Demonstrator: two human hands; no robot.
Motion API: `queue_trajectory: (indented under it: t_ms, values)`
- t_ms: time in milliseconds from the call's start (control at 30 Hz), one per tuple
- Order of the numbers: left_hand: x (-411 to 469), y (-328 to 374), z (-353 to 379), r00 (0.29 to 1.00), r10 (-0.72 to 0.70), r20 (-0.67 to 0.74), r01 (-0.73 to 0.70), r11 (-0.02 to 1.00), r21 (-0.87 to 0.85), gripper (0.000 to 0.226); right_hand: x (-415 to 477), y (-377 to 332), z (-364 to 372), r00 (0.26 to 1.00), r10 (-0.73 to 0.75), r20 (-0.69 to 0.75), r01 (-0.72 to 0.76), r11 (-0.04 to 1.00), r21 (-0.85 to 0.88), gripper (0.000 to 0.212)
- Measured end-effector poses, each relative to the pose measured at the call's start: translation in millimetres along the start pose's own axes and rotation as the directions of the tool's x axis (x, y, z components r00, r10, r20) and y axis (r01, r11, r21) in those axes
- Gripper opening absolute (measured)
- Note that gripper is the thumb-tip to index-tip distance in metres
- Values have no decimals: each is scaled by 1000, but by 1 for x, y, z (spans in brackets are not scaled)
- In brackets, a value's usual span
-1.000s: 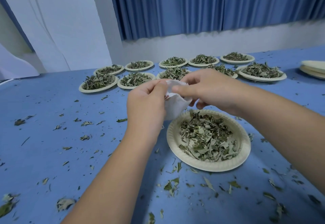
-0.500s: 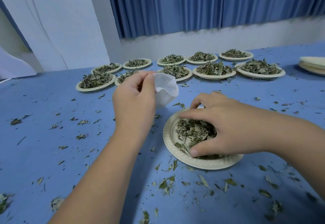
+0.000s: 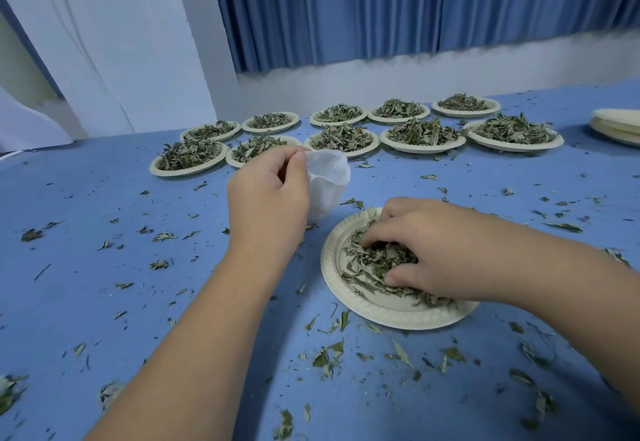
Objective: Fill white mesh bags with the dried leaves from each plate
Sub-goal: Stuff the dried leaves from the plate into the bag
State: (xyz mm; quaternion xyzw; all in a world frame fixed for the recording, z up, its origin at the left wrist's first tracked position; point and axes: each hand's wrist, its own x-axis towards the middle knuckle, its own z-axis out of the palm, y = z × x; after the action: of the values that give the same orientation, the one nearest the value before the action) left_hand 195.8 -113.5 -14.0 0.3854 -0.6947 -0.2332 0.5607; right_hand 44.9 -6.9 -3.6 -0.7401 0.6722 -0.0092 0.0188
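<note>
The right hand is down in the near plate, fingers curled into the dried leaves and closing round a clump. The left hand pinches the rim of the white mesh bag between thumb and fingers, holding it just past the plate's far-left edge. The bag hangs mouth-up, its length running downward, so I'd judge the handful must travel up and leftward to reach the opening
</note>
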Motion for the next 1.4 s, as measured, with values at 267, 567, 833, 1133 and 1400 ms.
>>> queue_trajectory:
  t_ms: [267,567,833,1133,1400]
  values:
    - [1,-2,1,993,116,3,-116,988,101,21,6,-5,6,1000,-8,2,8,999,-32,40]
    - [5,-5,-3,933,356,61,-354,868,350,18,7,-7,13,995,-38,-93,35,999,-36,26]
    - [3,-7,-3,929,355,102,-367,856,363,17,-1,5,10,965,-23,-263,70,983,171,19]
    - [-7,-2,5,966,209,154,-243,936,254,21,-8,18,2,939,90,-331,55,913,405,18]
    - [-17,7,11,963,139,231,-194,952,238,23,-11,25,-2,917,159,-367,64,847,527,15]
